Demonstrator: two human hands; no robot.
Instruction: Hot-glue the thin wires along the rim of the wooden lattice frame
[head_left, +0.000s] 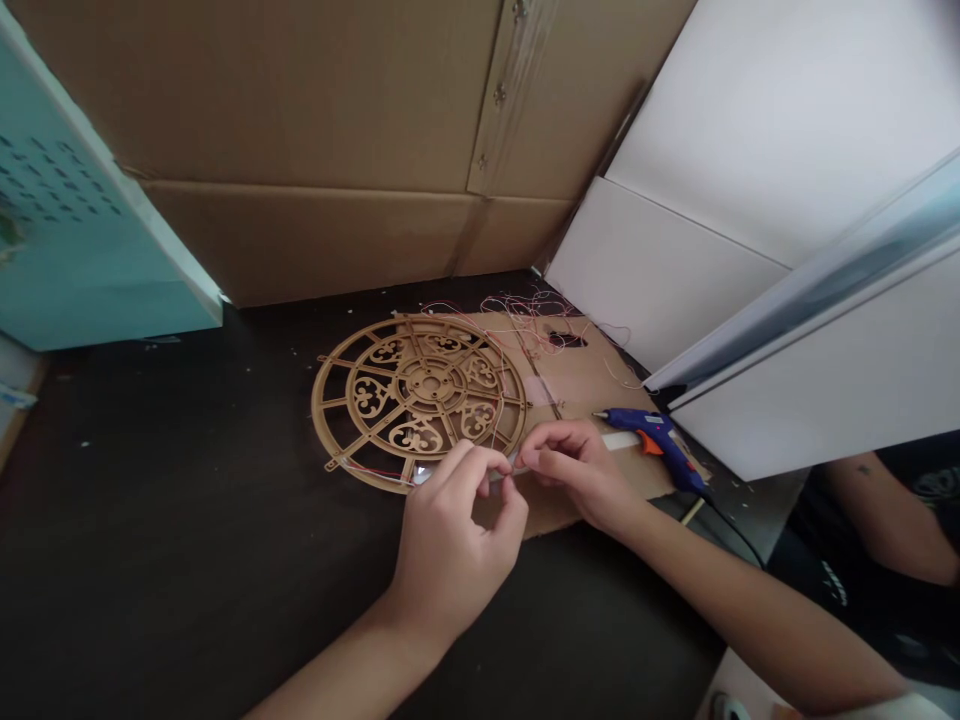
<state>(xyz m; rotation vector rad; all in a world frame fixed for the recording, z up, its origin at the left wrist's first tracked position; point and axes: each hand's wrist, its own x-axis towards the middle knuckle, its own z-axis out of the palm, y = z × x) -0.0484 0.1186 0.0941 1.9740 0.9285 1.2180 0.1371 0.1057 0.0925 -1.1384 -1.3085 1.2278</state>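
My left hand (461, 535) is closed in a pinch at the near edge of a round brown openwork disc (322, 420) with spokes and scroll patterns. Fingertip to fingertip with it, my right hand (581, 470) is pinched too. Between them are the ends of thin wires (496, 425), partly hidden by the fingers. A red wire (375, 469) runs along the disc's near rim to a small whitish piece (424, 474) beside my left hand. The disc lies flat, partly on a cardboard sheet (592, 385).
A blue glue gun (660, 440) with an orange trigger lies on the cardboard, right of my right hand. Tangled red and white wires (525, 310) sit behind the disc. A large cardboard panel (322, 100) and white panels (675, 270) border the dark table (187, 520). Another person's arm (892, 510) shows at right.
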